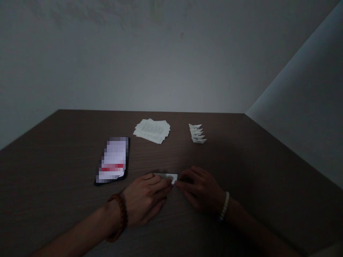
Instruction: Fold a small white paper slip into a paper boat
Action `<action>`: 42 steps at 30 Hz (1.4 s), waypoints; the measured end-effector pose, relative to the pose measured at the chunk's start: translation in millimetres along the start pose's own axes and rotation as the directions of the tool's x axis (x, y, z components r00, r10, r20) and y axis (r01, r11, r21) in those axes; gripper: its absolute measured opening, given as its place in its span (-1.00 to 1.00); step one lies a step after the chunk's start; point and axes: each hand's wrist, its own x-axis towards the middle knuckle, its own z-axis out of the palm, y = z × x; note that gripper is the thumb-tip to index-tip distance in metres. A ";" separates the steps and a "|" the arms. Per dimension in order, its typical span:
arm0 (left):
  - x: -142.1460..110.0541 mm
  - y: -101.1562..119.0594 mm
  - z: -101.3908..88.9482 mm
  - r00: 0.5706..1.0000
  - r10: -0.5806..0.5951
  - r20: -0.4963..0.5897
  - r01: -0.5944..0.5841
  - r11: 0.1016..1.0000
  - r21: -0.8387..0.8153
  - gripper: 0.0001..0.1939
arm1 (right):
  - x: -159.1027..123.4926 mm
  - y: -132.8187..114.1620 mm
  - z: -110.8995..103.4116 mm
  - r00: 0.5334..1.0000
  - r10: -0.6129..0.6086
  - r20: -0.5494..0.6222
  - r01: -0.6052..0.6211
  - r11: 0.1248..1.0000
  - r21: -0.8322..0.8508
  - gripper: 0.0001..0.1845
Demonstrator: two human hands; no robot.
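White paper (173, 176), one piece, touches the left hand (147, 198) and right hand (201, 189), grips unclear; toward the table (150, 235)'s far edge: one paper stack (152, 131), at least four paper boats (197, 134).

From my view, the screen of the phone (114, 159) is pixelated and unreadable. Print on the paper stack (152, 130) is too small to read. The left hand (146, 198) covers part of the white piece (173, 177).

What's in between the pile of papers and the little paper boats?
Just bare brown tabletop: the head view shows nothing lying between the pile of papers and the paper boats.
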 end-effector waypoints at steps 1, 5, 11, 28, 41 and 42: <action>0.1 -0.3 0.5 1.000 0.001 -0.011 -0.001 1.000 0.004 -0.61 | 0.2 -0.1 -0.8 1.000 0.002 0.017 -0.002 1.000 -0.013 -0.68; 0.2 -1.3 1.6 1.000 -0.001 -0.019 0.001 1.000 0.017 -0.62 | 1.2 -0.9 -3.1 0.998 -0.019 0.062 0.022 0.998 -0.051 -0.68; -0.7 -1.1 3.4 1.000 -0.007 -0.001 0.007 1.000 0.019 -0.61 | 2.1 -1.5 -5.3 0.997 -0.012 0.081 0.019 0.997 -0.078 -0.67; -0.3 0.2 3.0 1.000 -0.026 -0.007 0.026 0.999 -0.024 -0.61 | 1.1 -3.0 -4.5 1.000 0.007 0.029 -0.006 1.000 -0.021 -0.69; -0.1 -0.8 -2.1 0.999 -0.026 -0.023 0.025 0.999 -0.035 -0.61 | 1.4 -1.4 -2.5 0.993 -0.090 0.079 0.096 0.993 -0.072 -0.63; -0.3 -0.9 -2.0 0.999 -0.025 -0.030 0.024 0.999 -0.031 -0.61 | 1.5 -1.0 -2.5 0.991 -0.105 0.084 0.111 0.991 -0.072 -0.62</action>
